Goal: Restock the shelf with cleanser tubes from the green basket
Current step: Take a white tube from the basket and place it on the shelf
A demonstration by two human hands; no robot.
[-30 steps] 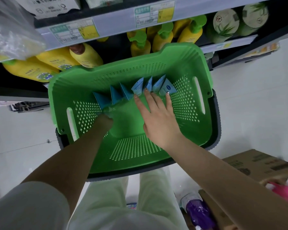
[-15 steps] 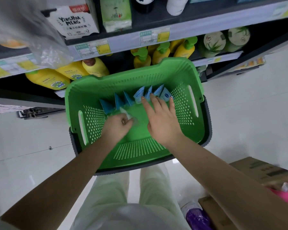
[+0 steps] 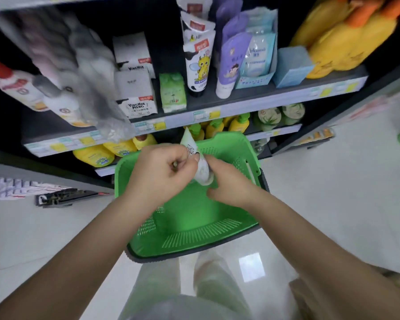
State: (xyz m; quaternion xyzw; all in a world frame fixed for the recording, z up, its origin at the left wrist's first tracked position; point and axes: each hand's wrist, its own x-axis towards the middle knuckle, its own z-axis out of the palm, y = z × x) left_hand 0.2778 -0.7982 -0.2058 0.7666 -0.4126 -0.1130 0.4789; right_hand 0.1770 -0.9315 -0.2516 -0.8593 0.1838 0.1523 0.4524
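In the head view, both hands met above the green basket [image 3: 189, 218], which stood on the floor below the shelf [image 3: 217, 105]. The left hand [image 3: 158, 173] was curled around the upper part of one pale tube [image 3: 195, 158], and the right hand [image 3: 228, 183] pinched its lower end, probably to steady it before shelving. One tube was visible; whether others remained in the one basket could not be determined.
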